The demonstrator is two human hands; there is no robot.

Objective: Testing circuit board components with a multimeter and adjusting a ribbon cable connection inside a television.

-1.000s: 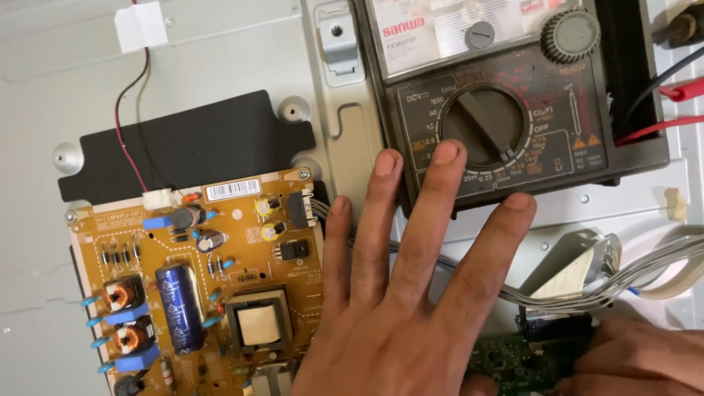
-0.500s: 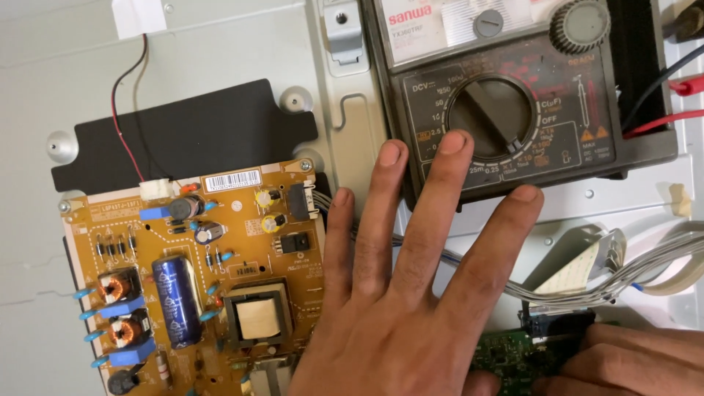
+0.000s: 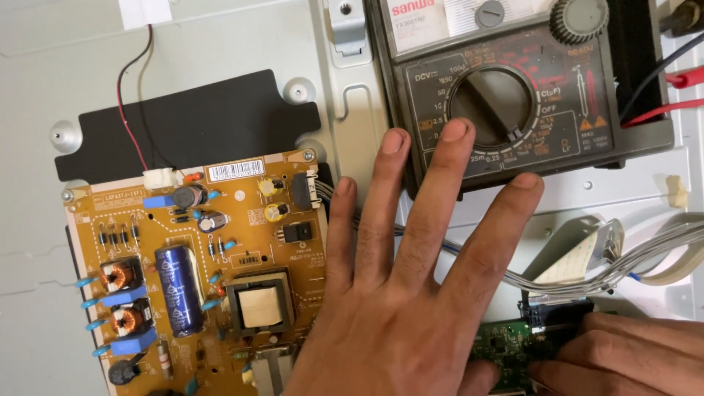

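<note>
My left hand [image 3: 411, 293] lies flat and palm down on the metal chassis [image 3: 242, 44], fingers spread and holding nothing. Its middle fingertip rests on the dial face of the dark analog multimeter [image 3: 513, 95], and the ring fingertip touches the meter's lower left edge. To the hand's left sits the yellow-brown power supply board [image 3: 191, 271]. My right hand [image 3: 623, 356] comes in at the bottom right, fingers bunched together over the small green circuit board [image 3: 506, 348]. What it holds, if anything, is hidden.
Red and black test leads [image 3: 660, 88] run from the meter off the right edge. Grey flat ribbon cables [image 3: 631, 253] loop to a connector above the green board. A black insulating sheet [image 3: 191, 125] and a red-black wire pair [image 3: 128, 110] lie above the power board.
The view has drifted slightly, so the meter sits higher in frame. My left hand stays spread in nearly the same place. A little more of my right hand shows.
</note>
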